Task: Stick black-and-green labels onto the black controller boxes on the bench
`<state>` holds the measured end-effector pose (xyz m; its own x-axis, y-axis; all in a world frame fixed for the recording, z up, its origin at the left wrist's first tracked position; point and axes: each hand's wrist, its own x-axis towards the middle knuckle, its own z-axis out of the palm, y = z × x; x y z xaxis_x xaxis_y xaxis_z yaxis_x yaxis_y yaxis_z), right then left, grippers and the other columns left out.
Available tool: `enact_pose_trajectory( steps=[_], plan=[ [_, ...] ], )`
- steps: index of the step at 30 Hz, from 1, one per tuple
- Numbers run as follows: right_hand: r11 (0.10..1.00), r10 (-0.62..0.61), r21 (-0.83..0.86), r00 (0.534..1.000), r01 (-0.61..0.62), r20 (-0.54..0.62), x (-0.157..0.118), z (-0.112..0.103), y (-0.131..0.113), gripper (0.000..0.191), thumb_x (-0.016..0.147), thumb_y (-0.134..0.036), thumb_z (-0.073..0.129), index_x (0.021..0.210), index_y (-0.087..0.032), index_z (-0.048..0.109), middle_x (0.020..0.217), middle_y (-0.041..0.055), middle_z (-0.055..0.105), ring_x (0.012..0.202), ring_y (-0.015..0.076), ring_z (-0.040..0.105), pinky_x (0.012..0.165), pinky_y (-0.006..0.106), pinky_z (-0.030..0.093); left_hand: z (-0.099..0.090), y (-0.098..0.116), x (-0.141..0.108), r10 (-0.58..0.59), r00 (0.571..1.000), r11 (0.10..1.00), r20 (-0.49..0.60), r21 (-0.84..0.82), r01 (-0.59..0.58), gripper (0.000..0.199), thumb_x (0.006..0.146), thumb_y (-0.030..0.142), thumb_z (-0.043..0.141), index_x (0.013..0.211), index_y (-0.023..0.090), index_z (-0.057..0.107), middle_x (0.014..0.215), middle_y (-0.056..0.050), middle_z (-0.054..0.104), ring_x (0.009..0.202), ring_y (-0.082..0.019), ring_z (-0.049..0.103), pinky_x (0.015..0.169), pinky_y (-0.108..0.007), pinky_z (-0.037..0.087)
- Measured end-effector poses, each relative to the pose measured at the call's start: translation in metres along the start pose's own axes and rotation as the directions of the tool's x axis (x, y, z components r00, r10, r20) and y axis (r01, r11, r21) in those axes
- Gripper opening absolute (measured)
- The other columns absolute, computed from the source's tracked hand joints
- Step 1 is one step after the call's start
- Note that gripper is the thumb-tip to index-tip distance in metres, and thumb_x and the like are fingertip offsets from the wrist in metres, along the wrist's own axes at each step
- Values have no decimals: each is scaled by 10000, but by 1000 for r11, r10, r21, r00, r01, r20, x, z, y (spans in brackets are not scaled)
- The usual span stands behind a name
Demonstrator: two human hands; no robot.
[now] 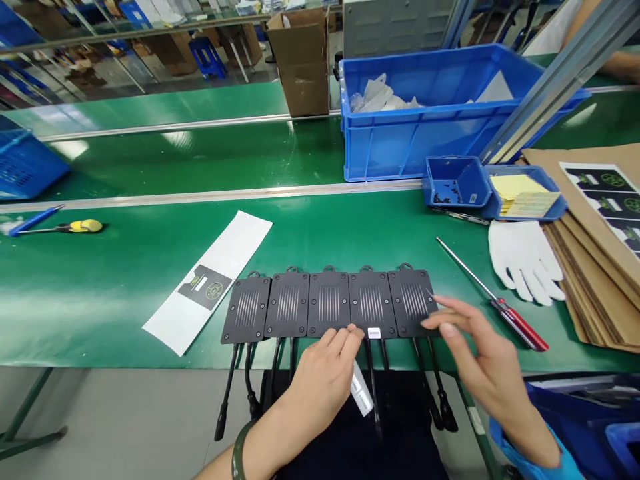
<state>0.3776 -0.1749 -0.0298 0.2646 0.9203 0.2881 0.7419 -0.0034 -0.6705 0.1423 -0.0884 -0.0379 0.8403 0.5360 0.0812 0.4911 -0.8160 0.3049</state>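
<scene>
Several black ribbed boxes with cables stand side by side along the near edge of the green table; among them are the leftmost box (246, 311) and the rightmost box (413, 303). My left hand (330, 363) is closed at the lower edge of the middle box (329, 303), with a strip of white labels (361, 392) hanging from under its fingers. A small white label (374, 333) lies on the lower edge of the box right of the middle. My right hand (480, 347) hovers at the rightmost box, fingers apart, with a thin dark tip showing near the fingers.
A printed white sheet (210, 283) lies left of the boxes. On the right are a red screwdriver (520, 323), a white glove (525, 260), cardboard sheets (575, 280) and small blue bins (456, 181). Behind stands a large blue crate (400, 143). A yellow screwdriver (85, 227) lies far left.
</scene>
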Motion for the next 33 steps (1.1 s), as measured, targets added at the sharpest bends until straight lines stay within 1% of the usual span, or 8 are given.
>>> enact_pose_trajectory(
  steps=[3,6,8,12,18,22,29,33],
  plan=[
    [958,248,127,964,-259,94,3,-13,10,206,952,-372,486,927,-226,628,806,17,653,689,161,602,589,268,471,-15,2,7,-72,996,966,46,-246,82,471,797,-20,333,1201,194,447,1062,-59,605,781,-178,613,665,-310,552],
    [925,314,132,911,-357,266,6,-13,19,295,923,-442,500,765,-218,607,643,-17,527,557,142,475,503,263,380,-24,11,17,-33,988,923,153,-373,89,506,796,-7,341,1225,235,455,1221,-52,560,863,-157,643,766,-307,563],
    [914,329,128,890,-384,316,6,-8,23,303,925,-438,493,745,-214,592,593,-37,447,538,137,422,501,261,346,-20,18,24,42,980,948,194,-317,22,577,788,-4,343,1314,219,419,1357,-85,517,1012,-196,643,825,-335,567],
    [931,320,82,902,-356,288,4,4,25,271,932,-376,504,745,-206,601,583,-50,409,541,128,414,530,258,331,-4,30,36,110,955,994,277,-37,-104,767,715,-4,421,1461,121,291,1536,-157,352,1063,-280,648,742,-367,604],
    [962,256,36,944,-269,209,3,9,26,252,928,-338,524,733,-202,609,575,-54,417,525,120,397,526,253,314,2,45,45,53,925,975,376,180,-129,864,655,-14,517,1484,109,306,1527,-132,375,977,-253,666,645,-323,625],
    [968,238,29,950,-249,202,2,9,27,251,934,-325,521,735,-201,611,585,-54,423,534,117,403,535,251,313,0,47,46,45,917,964,396,223,-144,864,683,-5,526,1500,134,283,1530,-121,373,944,-231,667,645,-301,627],
    [968,237,35,950,-249,204,1,11,29,220,935,-302,529,766,-202,630,599,-56,421,542,113,406,543,248,314,8,46,45,85,939,960,335,225,-167,914,677,6,571,1508,242,272,1482,-164,437,902,-247,681,566,-303,618],
    [967,240,42,950,-253,197,0,10,28,212,931,-292,534,767,-202,632,601,-55,423,546,110,406,547,250,315,12,47,45,96,954,957,284,237,-167,853,699,16,569,1486,245,329,1451,-176,468,867,-249,683,547,-315,615]
  ],
)
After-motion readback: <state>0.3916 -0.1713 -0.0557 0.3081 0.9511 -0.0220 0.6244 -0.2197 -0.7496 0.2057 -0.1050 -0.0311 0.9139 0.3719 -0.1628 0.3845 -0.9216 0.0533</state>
